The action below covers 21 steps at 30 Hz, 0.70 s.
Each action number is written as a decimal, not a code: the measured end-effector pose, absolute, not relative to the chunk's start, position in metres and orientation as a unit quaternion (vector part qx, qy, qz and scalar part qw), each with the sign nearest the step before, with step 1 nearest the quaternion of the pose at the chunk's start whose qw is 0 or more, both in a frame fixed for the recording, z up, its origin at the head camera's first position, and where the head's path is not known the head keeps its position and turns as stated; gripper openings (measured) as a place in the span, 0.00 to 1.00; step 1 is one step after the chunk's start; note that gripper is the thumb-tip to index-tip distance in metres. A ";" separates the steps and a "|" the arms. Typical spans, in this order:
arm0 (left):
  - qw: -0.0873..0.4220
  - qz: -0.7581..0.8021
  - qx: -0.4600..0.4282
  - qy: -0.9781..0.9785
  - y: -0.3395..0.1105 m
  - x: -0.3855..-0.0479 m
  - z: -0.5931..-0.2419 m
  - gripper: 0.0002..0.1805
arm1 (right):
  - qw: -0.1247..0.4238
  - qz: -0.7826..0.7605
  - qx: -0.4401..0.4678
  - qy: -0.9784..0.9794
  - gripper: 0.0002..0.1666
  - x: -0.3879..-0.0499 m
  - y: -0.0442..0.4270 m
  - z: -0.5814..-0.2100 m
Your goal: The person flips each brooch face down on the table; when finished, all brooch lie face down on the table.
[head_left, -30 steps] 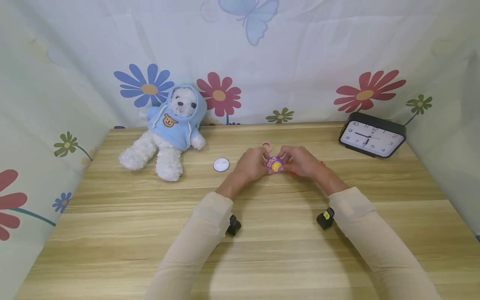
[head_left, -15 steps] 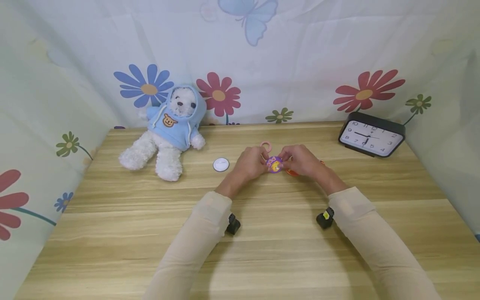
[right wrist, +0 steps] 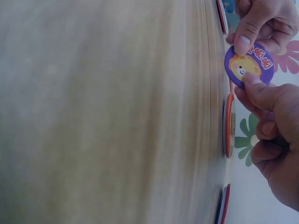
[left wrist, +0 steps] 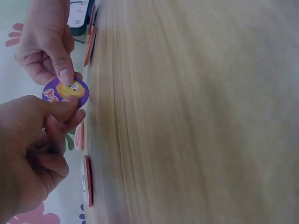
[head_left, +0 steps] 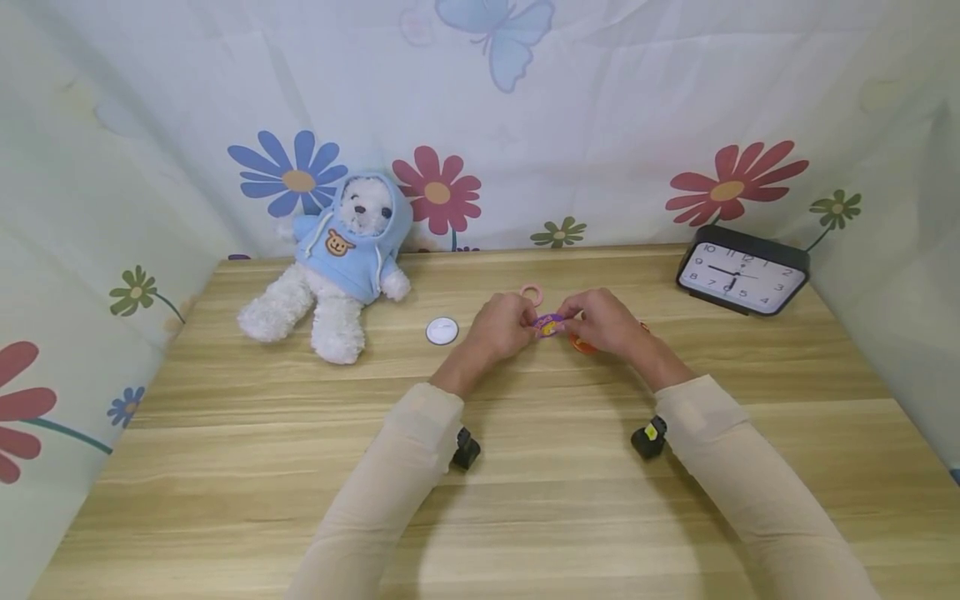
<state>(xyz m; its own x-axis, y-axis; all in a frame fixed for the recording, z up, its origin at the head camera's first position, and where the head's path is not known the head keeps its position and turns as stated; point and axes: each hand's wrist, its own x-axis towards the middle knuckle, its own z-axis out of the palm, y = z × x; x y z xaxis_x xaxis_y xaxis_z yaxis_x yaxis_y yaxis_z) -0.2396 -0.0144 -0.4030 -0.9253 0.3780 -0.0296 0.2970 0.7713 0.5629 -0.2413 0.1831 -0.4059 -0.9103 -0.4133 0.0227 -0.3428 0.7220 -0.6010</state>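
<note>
Both hands meet over the middle of the table around a round purple button badge (head_left: 549, 325) with a yellow animal face and pale lettering. My left hand (head_left: 501, 325) pinches one edge between thumb and fingers. On the opposite edge, my right hand (head_left: 603, 323) grips it the same way. The right wrist view shows both thumbs lying on the printed face of the badge (right wrist: 236, 64); its back is hidden. Beneath the right hand lies an orange disc (head_left: 582, 344), partly covered. A pink ring (head_left: 532, 293) sits just behind the hands.
Left of the hands lies a white disc (head_left: 442, 331). A white plush bear (head_left: 337, 250) in a blue hoodie leans at the back left. At the back right stands a black-framed clock (head_left: 744, 271). Flowered cloth (head_left: 615, 150) rises behind the table.
The badge has tilted, so its face looks narrower from the head view. Both hands keep hold of it and have hardly shifted. The other things stay in place.
</note>
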 end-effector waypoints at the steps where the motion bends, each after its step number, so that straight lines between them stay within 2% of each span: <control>1: 0.069 0.285 0.183 0.938 -0.015 -0.240 -0.404 0.04 | 0.054 -0.309 -0.206 0.927 0.05 -0.241 0.183 -0.406; 12: 0.067 0.349 0.207 0.911 -0.023 -0.244 -0.407 0.04 | 0.045 -0.306 -0.223 0.924 0.05 -0.241 0.181 -0.404; 21: 0.146 0.446 0.163 0.868 -0.030 -0.248 -0.409 0.11 | 0.031 -0.282 -0.216 0.934 0.06 -0.242 0.181 -0.405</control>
